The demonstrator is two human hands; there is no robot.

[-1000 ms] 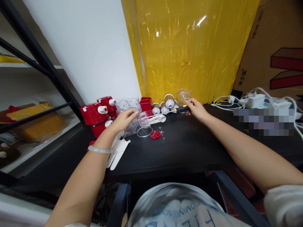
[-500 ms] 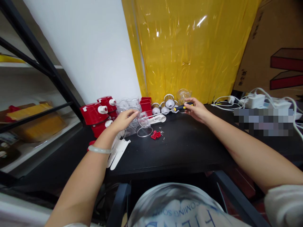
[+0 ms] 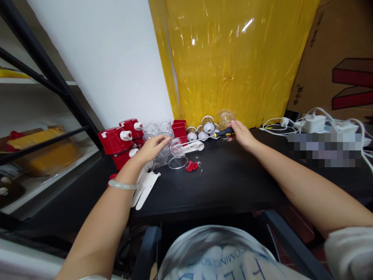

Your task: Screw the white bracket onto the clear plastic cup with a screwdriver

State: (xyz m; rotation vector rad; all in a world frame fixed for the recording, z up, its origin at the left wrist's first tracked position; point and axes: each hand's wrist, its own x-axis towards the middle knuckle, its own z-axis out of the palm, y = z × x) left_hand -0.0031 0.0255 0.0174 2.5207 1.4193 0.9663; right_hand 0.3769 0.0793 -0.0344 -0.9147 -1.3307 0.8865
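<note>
My right hand [image 3: 241, 134] is closed around the black-and-yellow handle of a screwdriver [image 3: 223, 133]. The long shaft points left, its tip at a clear plastic cup-like part [image 3: 176, 149]. My left hand [image 3: 155, 147] grips that part from the left, thumb and fingers closed on it; some of its fingers are hidden. Just below on the black table [image 3: 221, 175], small red plastic pieces [image 3: 191, 166] lie beside several loose screws [image 3: 198, 160]. Long white plastic strips [image 3: 148, 190] rest under my left wrist. Another white piece [image 3: 194, 146] lies behind the shaft.
Red housings [image 3: 113, 140] with white knobs are stacked at left, beside more clear containers [image 3: 159, 126]. A red bin [image 3: 179, 130] and several metal-banded cylinders [image 3: 208, 125] stand along the back. White chargers and cables [image 3: 314, 124] lie at right.
My right hand has shifted its grip on the screwdriver handle, with the fingers rolled further over it. The left hand and the clear part stay in place.
</note>
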